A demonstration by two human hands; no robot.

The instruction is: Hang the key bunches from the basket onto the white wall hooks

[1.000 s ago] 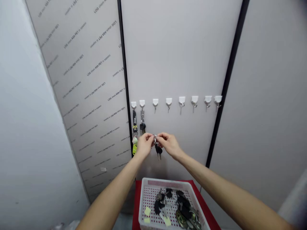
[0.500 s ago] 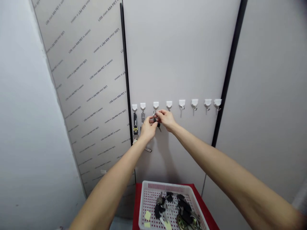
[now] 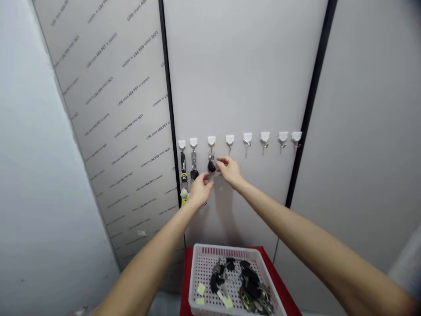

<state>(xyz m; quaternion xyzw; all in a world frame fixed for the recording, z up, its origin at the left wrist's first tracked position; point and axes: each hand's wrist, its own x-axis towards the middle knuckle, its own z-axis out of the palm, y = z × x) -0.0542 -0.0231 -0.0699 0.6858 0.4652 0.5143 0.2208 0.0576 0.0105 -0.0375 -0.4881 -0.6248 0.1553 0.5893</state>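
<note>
A bunch of keys with a black key head (image 3: 211, 166) hangs by its metal ring from the third white hook (image 3: 211, 141) from the left. Just below it is my left hand (image 3: 200, 189), thumb and fingers parted, holding nothing. On the right side of the bunch, my right hand (image 3: 230, 171) has its fingers slightly spread and apart from the keys. Farther left hang a black strap keychain (image 3: 183, 166) with a yellow emblem and a keychain with a metal clip (image 3: 194, 158) and black key head; my left hand partly hides the lower end of the latter.
More white hooks (image 3: 265, 138) run rightward along the pale panel, between black vertical strips (image 3: 312, 96). Below, a white perforated basket (image 3: 223, 251) with several keys and yellow paper pieces (image 3: 201, 289) stands on a red surface (image 3: 186, 281). Printed sheeting (image 3: 115, 109) covers the left wall.
Both hands have let go of the key ring, which now hangs from the third hook. My left hand has dropped lower; my right hand has drawn back from the ring.
</note>
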